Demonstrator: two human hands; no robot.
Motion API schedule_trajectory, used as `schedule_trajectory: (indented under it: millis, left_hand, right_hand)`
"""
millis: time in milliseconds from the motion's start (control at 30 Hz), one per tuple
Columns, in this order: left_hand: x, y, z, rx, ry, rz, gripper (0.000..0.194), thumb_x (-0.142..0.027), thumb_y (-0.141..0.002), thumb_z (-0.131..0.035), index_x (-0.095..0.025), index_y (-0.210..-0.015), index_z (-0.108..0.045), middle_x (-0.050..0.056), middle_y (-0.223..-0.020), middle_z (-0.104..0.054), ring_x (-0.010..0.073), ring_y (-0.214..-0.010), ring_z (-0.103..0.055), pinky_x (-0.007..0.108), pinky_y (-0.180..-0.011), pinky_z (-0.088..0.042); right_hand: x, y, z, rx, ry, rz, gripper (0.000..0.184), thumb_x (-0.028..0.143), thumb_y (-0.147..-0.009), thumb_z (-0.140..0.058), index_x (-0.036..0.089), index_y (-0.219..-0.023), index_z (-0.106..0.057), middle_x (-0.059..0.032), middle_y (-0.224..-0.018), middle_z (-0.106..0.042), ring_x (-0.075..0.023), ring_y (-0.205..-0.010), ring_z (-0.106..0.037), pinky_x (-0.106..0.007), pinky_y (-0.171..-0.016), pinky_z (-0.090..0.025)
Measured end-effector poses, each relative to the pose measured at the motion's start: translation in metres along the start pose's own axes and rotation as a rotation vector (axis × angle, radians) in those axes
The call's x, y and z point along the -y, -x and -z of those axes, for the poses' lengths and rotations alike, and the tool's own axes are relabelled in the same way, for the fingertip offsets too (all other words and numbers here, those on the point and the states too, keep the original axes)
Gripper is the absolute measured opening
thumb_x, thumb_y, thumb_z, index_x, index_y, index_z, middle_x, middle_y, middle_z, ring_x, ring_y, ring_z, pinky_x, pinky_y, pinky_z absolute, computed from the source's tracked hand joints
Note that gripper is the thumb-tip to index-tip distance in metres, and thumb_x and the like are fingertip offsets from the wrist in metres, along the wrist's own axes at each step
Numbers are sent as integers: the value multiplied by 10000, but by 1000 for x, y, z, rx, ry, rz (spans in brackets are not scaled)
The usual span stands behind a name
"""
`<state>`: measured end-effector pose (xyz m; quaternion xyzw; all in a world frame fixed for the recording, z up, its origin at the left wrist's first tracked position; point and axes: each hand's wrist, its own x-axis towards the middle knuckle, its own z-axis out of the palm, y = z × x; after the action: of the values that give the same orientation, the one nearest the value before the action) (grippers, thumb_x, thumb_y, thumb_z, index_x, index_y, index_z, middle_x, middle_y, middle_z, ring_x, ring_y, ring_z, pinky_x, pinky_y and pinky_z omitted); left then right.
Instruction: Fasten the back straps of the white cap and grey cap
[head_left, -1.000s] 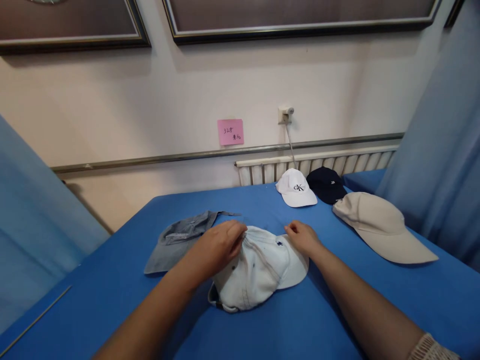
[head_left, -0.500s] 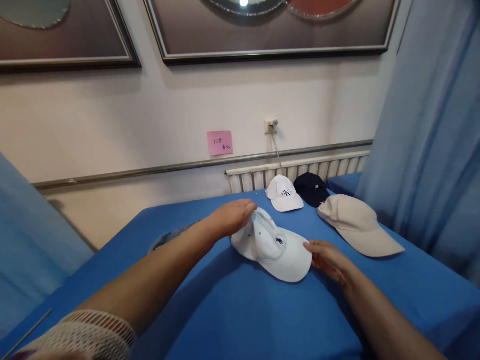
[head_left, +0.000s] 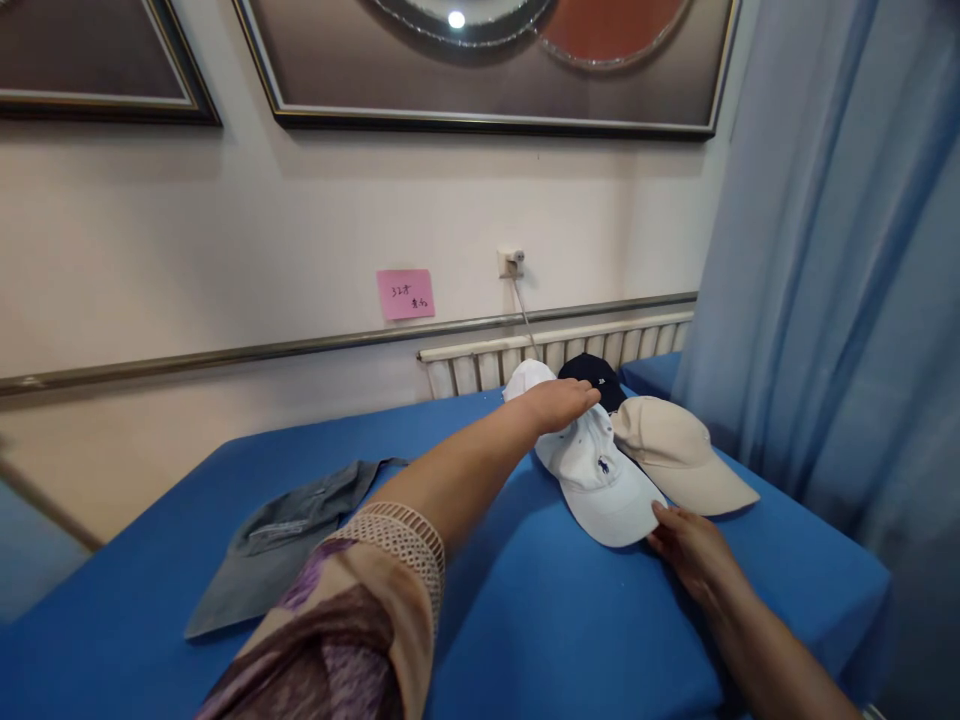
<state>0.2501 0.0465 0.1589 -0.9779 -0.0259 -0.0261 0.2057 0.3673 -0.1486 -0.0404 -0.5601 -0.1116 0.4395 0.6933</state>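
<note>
A white baseball cap (head_left: 596, 475) with a small dark horse-and-rider emblem lies between my two hands, its brim toward the front right. My left hand (head_left: 562, 403) grips the crown from above at the back; some of its fingertips are hidden behind the cap. At the brim's right edge, my right hand (head_left: 690, 548) pinches with the thumb on top. Close beside this cap is a beige cap (head_left: 667, 450). Behind it, partly covered by my left hand, is another white cap (head_left: 526, 376), next to a black cap (head_left: 592, 376).
A grey cap (head_left: 281, 540) lies on the blue-covered table (head_left: 517, 620) at left, partly behind my left sleeve. A radiator (head_left: 551, 355) and a wall socket with a plug (head_left: 511, 264) are beyond the table. Blue curtains (head_left: 810, 300) hang at right.
Both hands have carried the white emblem cap to the right, close against the beige cap. The view has shifted right, and more of the grey cap shows from behind my left arm.
</note>
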Motion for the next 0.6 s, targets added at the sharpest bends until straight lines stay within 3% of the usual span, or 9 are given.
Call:
schedule_trajectory:
  millis: [200, 400, 500, 600]
  left_hand:
    - [0, -8, -11, -11, 91, 18, 250, -32, -856, -434, -143, -1042, -559, 106, -1043, -619, 214, -940, -604, 312, -792, -449]
    - [-7, -10, -23, -36, 205, 128, 261, -12, -808, -479, -150, -1010, -572, 102, -1010, -625, 230, -944, -607, 321, -808, -460]
    - [-14, -1, -27, -78, 224, 193, 296, -20, -811, -464, -149, -1059, -563, 111, -1049, -620, 234, -962, -602, 332, -817, -471]
    - [-24, 25, -31, -141, 284, 261, 301, -84, -839, -471, -158, -1119, -554, 101, -1103, -622, 218, -999, -594, 322, -858, -471]
  right_hand:
    - [-1, 4, 5, -26, -161, -28, 274, 301, -588, -849, 154, -740, -675, -43, -744, -732, -170, -648, -663, -241, -565, -556]
    - [2, 1, 3, -89, -209, -85, 199, 195, -616, -799, 163, -767, -673, -49, -723, -727, -170, -617, -666, -238, -536, -562]
    - [1, 0, 4, -64, -192, -121, 195, 180, -625, -790, 165, -772, -663, -53, -708, -722, -180, -615, -669, -270, -581, -588]
    - [-2, 0, 7, -64, -204, -111, 178, 178, -633, -785, 169, -746, -649, -49, -692, -713, -177, -613, -666, -276, -612, -599]
